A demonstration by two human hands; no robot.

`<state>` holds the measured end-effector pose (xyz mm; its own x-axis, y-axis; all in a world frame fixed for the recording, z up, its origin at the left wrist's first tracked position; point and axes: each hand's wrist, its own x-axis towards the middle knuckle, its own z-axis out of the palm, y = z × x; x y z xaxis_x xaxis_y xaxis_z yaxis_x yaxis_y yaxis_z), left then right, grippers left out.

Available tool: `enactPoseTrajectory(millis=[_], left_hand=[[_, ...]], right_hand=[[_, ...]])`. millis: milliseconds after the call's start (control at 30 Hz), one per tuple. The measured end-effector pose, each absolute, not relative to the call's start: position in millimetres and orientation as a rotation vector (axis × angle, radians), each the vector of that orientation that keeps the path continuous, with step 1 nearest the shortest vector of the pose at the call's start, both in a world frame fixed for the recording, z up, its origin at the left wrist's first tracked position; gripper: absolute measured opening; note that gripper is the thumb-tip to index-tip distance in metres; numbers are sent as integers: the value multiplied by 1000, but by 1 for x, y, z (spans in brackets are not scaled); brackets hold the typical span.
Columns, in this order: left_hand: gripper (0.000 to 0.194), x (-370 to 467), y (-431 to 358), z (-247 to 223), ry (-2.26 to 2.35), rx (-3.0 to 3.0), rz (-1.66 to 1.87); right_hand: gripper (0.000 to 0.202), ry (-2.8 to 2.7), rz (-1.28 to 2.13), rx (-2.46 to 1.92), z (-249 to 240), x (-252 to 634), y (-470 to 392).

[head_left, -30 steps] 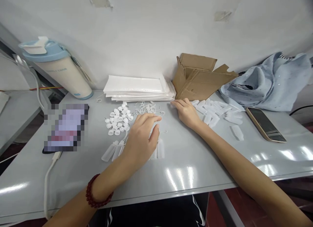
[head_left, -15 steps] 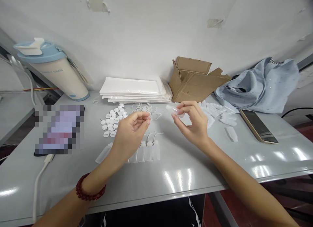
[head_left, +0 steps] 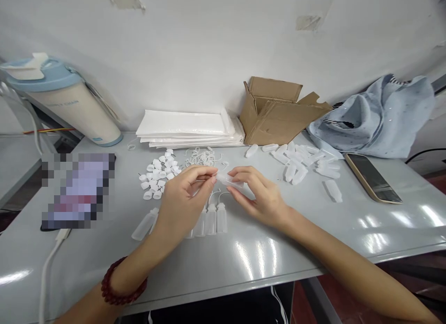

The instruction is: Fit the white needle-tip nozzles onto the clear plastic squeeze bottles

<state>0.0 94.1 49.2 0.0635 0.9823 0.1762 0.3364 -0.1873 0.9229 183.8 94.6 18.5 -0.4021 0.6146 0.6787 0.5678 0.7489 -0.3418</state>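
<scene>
My right hand (head_left: 259, 194) grips a small translucent plastic bottle (head_left: 232, 181) between thumb and fingers, its neck end pointing left. My left hand (head_left: 190, 191) is closed in a pinch against that end; what its fingertips hold is hidden or too small to name. Below the hands, several like bottles (head_left: 211, 221) lie in a row, some with thin white straps at their necks. White caps (head_left: 153, 180) with dark thin tips lie left of my left hand. A tangle of thin white straps (head_left: 200, 157) lies just beyond my fingers.
Loose translucent bottles (head_left: 296, 163) are spread at the right, beside a phone (head_left: 372, 177) and light blue cloth (head_left: 379, 124). White padded envelopes (head_left: 184, 124) and an open cardboard box (head_left: 284, 119) stand by the wall. At left are a tumbler (head_left: 76, 105) and a cabled, blurred-out phone (head_left: 83, 189).
My right hand has moved left with the bottle, bringing its neck to my left fingertips. My left hand stays pinched in nearly the same place. The view has shifted slightly.
</scene>
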Motion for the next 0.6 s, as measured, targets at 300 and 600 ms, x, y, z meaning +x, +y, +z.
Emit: enactPoseTrajectory(millis=[300, 600], left_hand=[[18, 1, 91, 45, 1292, 1988, 1131], [20, 2, 89, 44, 1194, 2241, 1284]], right_hand=[[27, -2006, 353, -1008, 11, 177, 88], [43, -1948, 585, -993, 13, 175, 85]])
